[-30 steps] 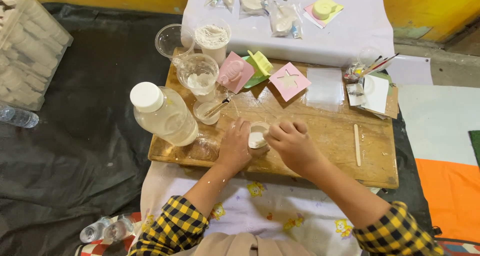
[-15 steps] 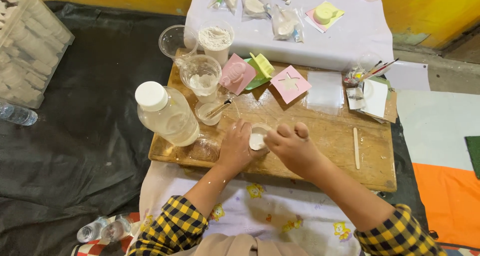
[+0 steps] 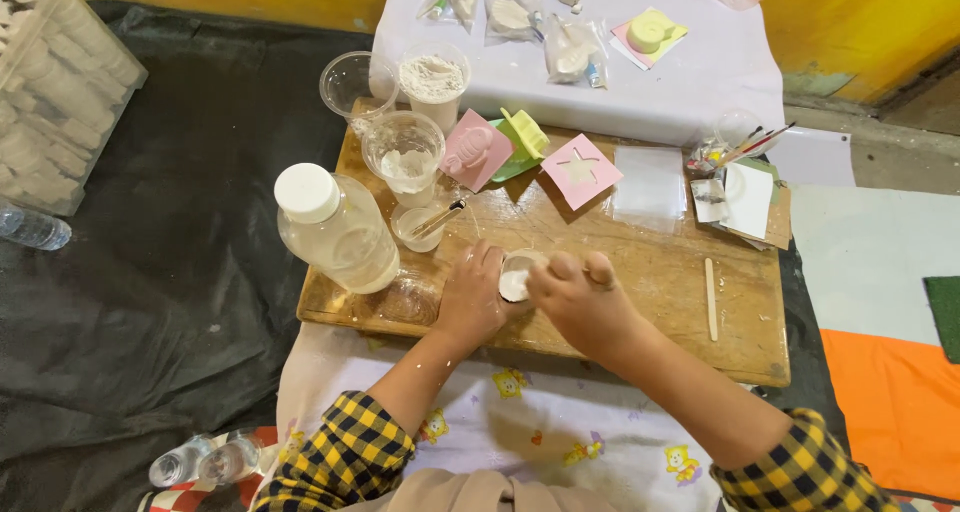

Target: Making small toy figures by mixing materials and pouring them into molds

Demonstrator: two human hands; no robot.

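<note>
My left hand (image 3: 472, 297) and my right hand (image 3: 582, 302) meet over the wooden board (image 3: 660, 272). Between their fingers sits a small round white mould (image 3: 515, 277) with white plaster in it; both hands grip it. A big clear bottle (image 3: 335, 229) with a white cap stands to the left of my left hand. Just behind it are a small cup with a stick (image 3: 425, 222) and a clear cup with white mix (image 3: 405, 157). A flat wooden stick (image 3: 711, 299) lies on the board to the right of my right hand.
Pink moulds (image 3: 475, 150) (image 3: 580, 170) and a green-yellow one (image 3: 522, 137) lie at the board's back. A cup of white powder (image 3: 432, 82) and an empty cup (image 3: 352, 80) stand behind. Paint brushes (image 3: 745, 147), bagged items on white cloth (image 3: 700, 72), a crate (image 3: 50, 92) at far left.
Both hands have stayed on the small white mould, with the fingers shifting slightly around it. The view has tipped a little; nothing else on the board has moved.
</note>
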